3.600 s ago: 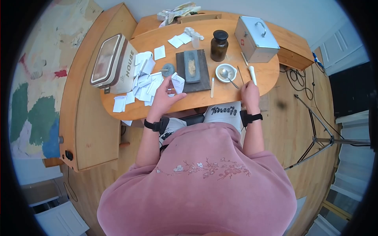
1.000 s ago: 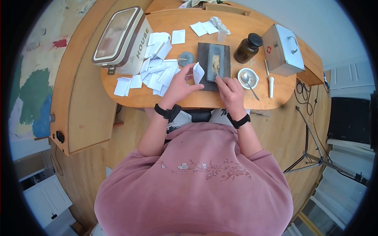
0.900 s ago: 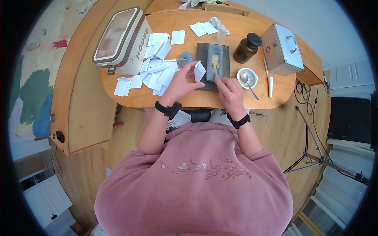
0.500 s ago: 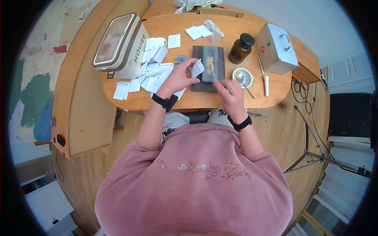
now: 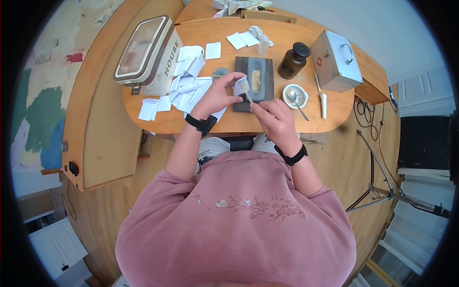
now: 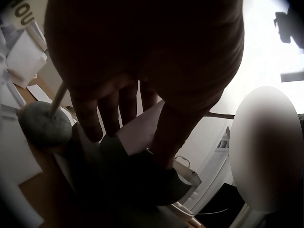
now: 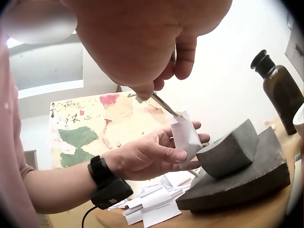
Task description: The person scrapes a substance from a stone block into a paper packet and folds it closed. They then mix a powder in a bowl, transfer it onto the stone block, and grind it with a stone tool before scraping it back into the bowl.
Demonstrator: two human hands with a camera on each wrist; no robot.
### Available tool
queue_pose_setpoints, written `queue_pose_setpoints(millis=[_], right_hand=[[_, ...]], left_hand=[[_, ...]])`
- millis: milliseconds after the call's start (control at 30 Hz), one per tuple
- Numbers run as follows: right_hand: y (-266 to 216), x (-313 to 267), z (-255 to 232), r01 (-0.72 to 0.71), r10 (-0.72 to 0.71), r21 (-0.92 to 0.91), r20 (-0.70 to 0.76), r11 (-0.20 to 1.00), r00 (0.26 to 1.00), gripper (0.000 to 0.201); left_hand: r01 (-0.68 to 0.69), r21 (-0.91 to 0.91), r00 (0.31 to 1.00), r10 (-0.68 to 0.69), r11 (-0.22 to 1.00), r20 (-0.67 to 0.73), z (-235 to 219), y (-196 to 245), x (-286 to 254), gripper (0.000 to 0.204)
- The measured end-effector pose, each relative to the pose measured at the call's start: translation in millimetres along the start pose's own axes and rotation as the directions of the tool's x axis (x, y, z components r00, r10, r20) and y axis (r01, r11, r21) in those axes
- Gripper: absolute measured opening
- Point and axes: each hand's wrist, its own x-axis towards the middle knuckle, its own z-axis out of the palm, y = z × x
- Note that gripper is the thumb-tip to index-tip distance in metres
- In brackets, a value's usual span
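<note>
My left hand [image 5: 217,98] holds a small folded white paper packet [image 5: 240,86] upright between thumb and fingers, its mouth turned upward. My right hand [image 5: 276,119] pinches a thin metal spatula [image 7: 165,105]. Its tip reaches the packet's open top, where a little yellowish powder shows in the right wrist view. Close behind both hands, a grey stone trough [image 5: 256,88] with beige powder in it sits on a dark slab [image 5: 269,81]. The left wrist view is dark; there the packet [image 6: 142,129] shows partly behind the thumb.
Loose white papers [image 5: 184,91] lie at left beside a cream box [image 5: 155,67]. A round grey stone wheel [image 6: 45,124] with a stick stands near them. At right are a white mortar [image 5: 285,91] with a spoon, a pestle [image 5: 323,105], a brown bottle [image 5: 294,62] and a metal case [image 5: 337,62].
My right hand went from beside the mortar to the trough, then left with the spatula to the packet. The left hand keeps holding the packet, whose open mouth now shows in the head view.
</note>
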Motion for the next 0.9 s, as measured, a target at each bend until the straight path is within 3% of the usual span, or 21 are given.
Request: queue_pose_setpoints(millis=[100, 167, 200, 267, 400, 500, 567, 667, 800, 900], right_hand=[[-3.6, 3.5, 7.3, -0.116, 0.115, 0.163, 0.017, 0.980, 0.993, 0.027], [-7.5, 10.5, 9.5, -0.337, 0.343, 0.346, 0.045, 0.876, 0.938, 0.014], [-9.7, 13.9, 8.8, -0.337, 0.343, 0.346, 0.048, 0.875, 0.938, 0.014], [-13.4, 20.5, 8.7, -0.518, 0.530, 0.409, 0.093, 0.752, 0.843, 0.008], [-20.1, 24.2, 11.1, -0.506, 0.555, 0.466, 0.038, 0.726, 0.831, 0.008], [-23.2, 26.4, -1.1, -0.462, 0.501, 0.399, 0.010, 0.792, 0.866, 0.006], [-24.6, 22.5, -10.1, -0.348, 0.411, 0.336, -0.137, 0.875, 0.901, 0.007], [-7.8, 1.2, -8.5, -0.324, 0.360, 0.223, -0.144, 0.919, 0.922, 0.012], [7.1, -21.2, 6.0, -0.292, 0.305, 0.172, -0.054, 0.941, 0.951, 0.014], [7.2, -26.4, 13.9, -0.261, 0.267, 0.153, -0.017, 0.953, 0.964, 0.015]], left_hand=[[-0.050, 0.018, 0.998, 0.050, 0.999, 0.026, 0.6, 4.4, -10.5, 0.075], [-0.040, -0.023, 0.998, 0.040, 0.999, 0.039, 2.5, 8.1, -17.6, 0.073], [-0.038, -0.025, 0.999, 0.039, 0.999, 0.038, 4.0, 9.1, -21.1, 0.073], [-0.031, -0.016, 0.999, 0.031, 0.999, 0.014, 6.2, 10.5, -27.0, 0.073], [-0.047, -0.070, 0.999, 0.047, 0.996, -0.007, 9.8, 8.3, -33.4, 0.073], [-0.024, -0.085, 0.999, 0.022, 0.996, -0.029, 10.0, 3.3, -34.1, 0.074], [0.006, -0.004, 0.991, -0.006, 1.000, -0.133, 11.0, -2.8, -36.6, 0.078], [0.089, -0.016, 0.966, -0.090, 0.996, -0.241, 9.4, -15.2, -39.5, 0.085], [0.181, -0.047, 0.946, -0.187, 0.982, -0.264, 14.6, -14.6, -44.4, 0.078], [0.133, -0.093, 0.958, -0.152, 0.987, -0.243, 16.5, -14.6, -48.0, 0.074]])
